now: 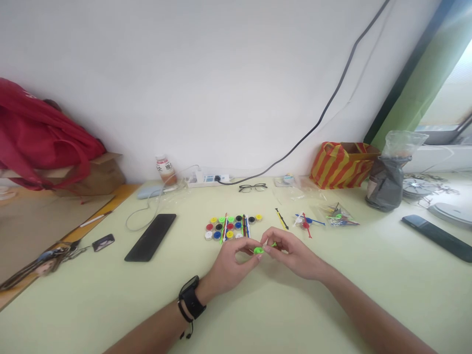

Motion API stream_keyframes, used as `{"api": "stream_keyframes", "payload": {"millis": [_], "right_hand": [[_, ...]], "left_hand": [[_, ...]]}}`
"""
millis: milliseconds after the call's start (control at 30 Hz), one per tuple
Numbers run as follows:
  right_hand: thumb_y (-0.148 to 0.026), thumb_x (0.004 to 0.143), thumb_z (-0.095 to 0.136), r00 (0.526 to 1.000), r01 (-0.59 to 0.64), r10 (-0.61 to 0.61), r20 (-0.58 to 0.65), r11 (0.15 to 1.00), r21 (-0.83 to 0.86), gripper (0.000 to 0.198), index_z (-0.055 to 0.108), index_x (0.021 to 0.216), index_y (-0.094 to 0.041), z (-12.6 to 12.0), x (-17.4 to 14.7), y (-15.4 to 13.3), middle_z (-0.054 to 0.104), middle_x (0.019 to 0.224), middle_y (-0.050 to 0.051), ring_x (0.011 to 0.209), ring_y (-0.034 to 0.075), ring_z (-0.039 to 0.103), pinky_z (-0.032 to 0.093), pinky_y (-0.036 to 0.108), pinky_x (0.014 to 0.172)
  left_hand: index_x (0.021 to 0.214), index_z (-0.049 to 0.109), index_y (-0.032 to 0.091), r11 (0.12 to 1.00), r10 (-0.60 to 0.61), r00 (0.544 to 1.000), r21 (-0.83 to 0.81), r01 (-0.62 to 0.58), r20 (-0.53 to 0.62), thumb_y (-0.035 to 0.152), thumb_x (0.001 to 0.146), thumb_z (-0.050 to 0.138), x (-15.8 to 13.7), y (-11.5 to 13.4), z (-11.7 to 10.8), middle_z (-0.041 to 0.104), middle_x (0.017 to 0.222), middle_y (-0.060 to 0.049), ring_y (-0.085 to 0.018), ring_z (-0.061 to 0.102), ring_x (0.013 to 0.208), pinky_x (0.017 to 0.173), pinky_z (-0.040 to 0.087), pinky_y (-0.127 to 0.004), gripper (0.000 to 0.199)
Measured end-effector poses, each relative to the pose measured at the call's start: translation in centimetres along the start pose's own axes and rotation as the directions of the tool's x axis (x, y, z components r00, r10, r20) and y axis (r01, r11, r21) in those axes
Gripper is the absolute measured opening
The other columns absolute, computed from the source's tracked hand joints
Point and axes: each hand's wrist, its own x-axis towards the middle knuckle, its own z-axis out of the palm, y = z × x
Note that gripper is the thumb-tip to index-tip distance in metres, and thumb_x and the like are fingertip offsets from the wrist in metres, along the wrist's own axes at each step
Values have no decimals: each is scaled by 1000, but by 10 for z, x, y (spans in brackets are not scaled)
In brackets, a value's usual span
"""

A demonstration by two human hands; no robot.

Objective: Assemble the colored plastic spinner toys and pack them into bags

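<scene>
Between the thumb and fingers of my left hand (pixel 233 263) is a small bright green disc (pixel 258 250). My right hand (pixel 289 253) meets it from the right, fingers pinched on a thin green arrow-shaped pointer (pixel 274 244) that is mostly hidden by the fingers. Whether pointer and disc touch I cannot tell. Just beyond my left hand lie rows of coloured discs (pixel 230 226), with several coloured pointers (pixel 244 226) across them. A black pointer and a yellow pointer (pixel 282 219) lie side by side past my right hand. Farther right are discs bearing red, blue and white pointers (pixel 306 225).
A clear bag of pointers (pixel 339 216), eyeglasses (pixel 252 187) and a power strip (pixel 208 180) lie toward the wall. A black phone (pixel 151 237) is left, a dark oblong device (pixel 437 237) right. A striped bag (pixel 342 164) and a bottle (pixel 166 171) stand behind.
</scene>
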Motion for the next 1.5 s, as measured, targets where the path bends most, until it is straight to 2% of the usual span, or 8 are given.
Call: {"api": "stream_keyframes", "payload": {"millis": [533, 800, 967, 1100, 1200, 1300, 1367, 1500], "right_hand": [[-54, 97, 63, 1000, -7, 8, 12, 999, -31, 31, 64, 105, -23, -2, 0, -4, 44, 75, -3, 67, 14, 41, 36, 27, 59], [-53, 99, 59, 998, 1, -3, -57, 999, -33, 31, 61, 110, -24, -7, 0, 0, 43, 75, -3, 67, 15, 43, 38, 27, 60], [-49, 102, 53, 977, 55, -88, -195, 984, -167, 36, 57, 131, -28, -6, 0, 6, 60, 112, 7, 86, 18, 59, 51, 32, 74], [-48, 104, 49, 972, 93, -141, -187, 965, -244, 34, 64, 126, -27, -3, 0, 6, 61, 86, 4, 74, 18, 56, 47, 31, 66], [-49, 104, 50, 966, 103, -139, -216, 980, -168, 40, 57, 137, -28, -2, -1, 4, 60, 88, 2, 73, 18, 54, 46, 31, 66], [-56, 106, 40, 989, 40, -52, -140, 995, -87, 49, 68, 84, -22, -4, -2, 4, 59, 76, 3, 64, 16, 51, 45, 31, 66], [-60, 107, 31, 999, -31, 29, -27, 998, -58, 68, 48, 53, -21, -4, -1, 4, 51, 57, 2, 55, 15, 45, 42, 31, 62], [-59, 100, 53, 998, 15, -20, -64, 997, -79, 46, 58, 74, -21, -2, 1, 2, 53, 68, 0, 63, 15, 47, 39, 29, 60]], "left_hand": [[93, 77, 20, 990, 111, 993, 88, -108, -29, 24, 87, 71, -3, 7, -6, 76, 84, -5, -18, 67, 76, 76, 55, -31, 9], [115, 75, 19, 970, 51, 994, -243, -25, 101, 33, 95, 68, -1, 4, -5, 73, 110, -12, -21, 68, 95, 86, 58, -36, 26], [111, 71, 18, 942, -59, 998, -329, 60, 13, 33, 88, 78, 2, -5, -3, 71, 97, -7, -18, 68, 89, 88, 58, -35, 28], [106, 69, 17, 926, -112, 993, -366, 97, -21, 36, 86, 80, 5, -7, -3, 69, 95, -6, -18, 67, 88, 86, 59, -35, 29], [106, 67, 18, 912, -133, 990, -396, 104, -47, 35, 84, 82, 6, -8, -4, 68, 97, -6, -17, 67, 90, 87, 59, -34, 32], [102, 66, 18, 902, -152, 986, -418, 109, -70, 34, 83, 84, 6, -10, -4, 67, 98, -5, -16, 67, 90, 86, 59, -32, 31], [101, 65, 18, 901, -155, 985, -418, 111, -71, 34, 83, 83, 6, -11, -4, 67, 99, -5, -16, 67, 90, 86, 59, -31, 30], [101, 65, 17, 911, -117, 992, -404, 86, -53, 32, 85, 82, 5, -11, -5, 67, 99, -5, -15, 67, 91, 86, 58, -31, 27]]}}
